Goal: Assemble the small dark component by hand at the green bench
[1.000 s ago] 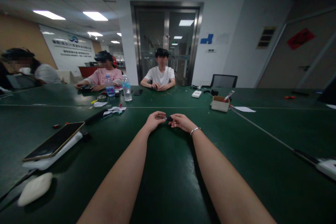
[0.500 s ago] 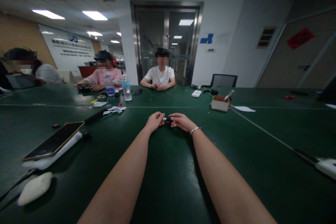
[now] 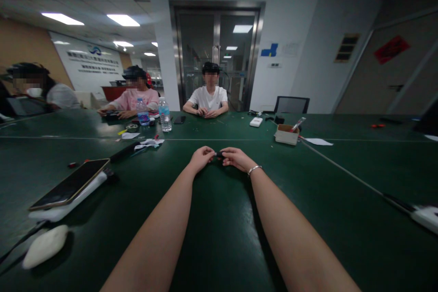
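My left hand (image 3: pixel 201 159) and my right hand (image 3: pixel 237 159) are close together over the green table (image 3: pixel 219 219), in the middle of the view. Between their fingertips is a small dark object (image 3: pixel 219 154) with a light, shiny part at its left end. The fingers of my right hand pinch the dark part. My left fingers are closed at the light end, and they hide part of it. What the object is cannot be made out. A silver bracelet (image 3: pixel 254 170) is on my right wrist.
At left lie a phone (image 3: pixel 71 183) on a white object and a pale stone-like object (image 3: pixel 46 246). Ahead are two bottles (image 3: pixel 165 118), a small box (image 3: pixel 286 136) and papers (image 3: pixel 319 142). Three people sit across the table. A cable (image 3: pixel 342 166) runs along the right.
Less of the shiny part shows between my fingertips now, and my left fingers have shifted slightly. Both arms stay in nearly the same place.
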A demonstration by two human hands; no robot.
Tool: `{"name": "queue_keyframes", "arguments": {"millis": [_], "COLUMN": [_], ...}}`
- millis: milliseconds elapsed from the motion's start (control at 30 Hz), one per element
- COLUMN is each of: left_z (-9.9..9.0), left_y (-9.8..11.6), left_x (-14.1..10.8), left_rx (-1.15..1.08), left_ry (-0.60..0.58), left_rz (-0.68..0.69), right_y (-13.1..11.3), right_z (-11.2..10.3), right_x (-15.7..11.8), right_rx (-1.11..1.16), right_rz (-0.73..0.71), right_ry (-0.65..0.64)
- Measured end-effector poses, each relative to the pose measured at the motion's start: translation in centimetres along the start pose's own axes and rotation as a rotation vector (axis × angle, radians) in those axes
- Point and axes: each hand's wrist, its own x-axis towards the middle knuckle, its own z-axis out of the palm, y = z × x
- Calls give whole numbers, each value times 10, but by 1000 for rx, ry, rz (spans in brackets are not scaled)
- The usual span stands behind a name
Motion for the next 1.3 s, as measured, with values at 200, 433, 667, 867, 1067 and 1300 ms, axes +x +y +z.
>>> {"name": "queue_keyframes", "arguments": {"millis": [200, 433, 667, 867, 1067, 1300], "left_z": [1, -1, -4, -3, -3, -6], "left_y": [1, 4, -2, 3, 10, 8], "left_x": [-1, -1, 1, -1, -6, -4], "left_rx": [-42, -63, -47, -81, -92, -62], "left_ry": [-32, -53, -23, -39, -48, -31], "left_rz": [18, -39, -4, -16, -30, -27], "right_y": [-1, -1, 0, -1, -1, -1], "right_z": [1, 0, 0, 0, 1, 1], "right_x": [-1, -1, -1, -1, -1, -2], "right_rx": [0, 11, 1, 0, 14, 2], "right_rz": [-5, -9, -2, 1, 0, -1], "right_ry": [-7, 13, 18, 32, 23, 23]}}
